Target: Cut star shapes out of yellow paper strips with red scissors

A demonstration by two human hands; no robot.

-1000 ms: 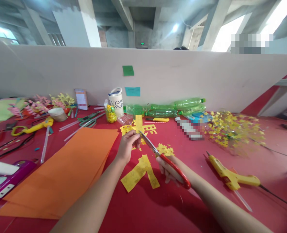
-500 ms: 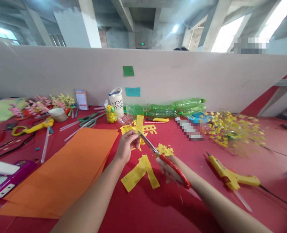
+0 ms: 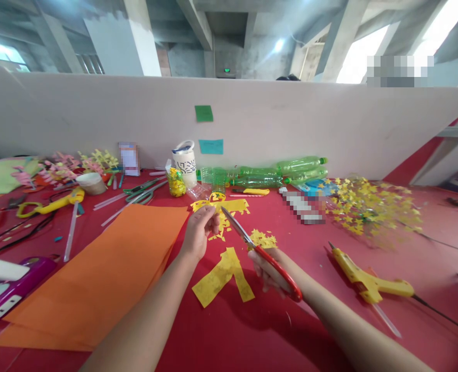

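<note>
My right hand (image 3: 269, 268) grips red-handled scissors (image 3: 275, 268), their blades together and pointing up and left. The tips are just right of my left hand (image 3: 201, 230). My left hand is closed in a pinch with a small piece of yellow paper at its fingertips, mostly hidden by the fingers. A plain yellow paper strip (image 3: 234, 206) lies behind, on cut-out yellow scraps. Small yellow paper stars (image 3: 263, 239) are heaped beyond my right hand. Marked yellow paper strips (image 3: 221, 279) lie nearer to me, between my forearms.
Orange sheets (image 3: 97, 274) are stacked at left, near a purple power strip (image 3: 15, 289). A yellow glue gun (image 3: 368, 279) lies at right, below a spray of yellow stars (image 3: 368, 206). Green bottles (image 3: 259, 178), a white cup (image 3: 185, 164) and a yellow cutter (image 3: 257, 191) stand or lie behind.
The yellow strip that stood up from my left fingers has come away and dropped onto the scraps behind. My left hand has shifted slightly left; the scissors have barely moved.
</note>
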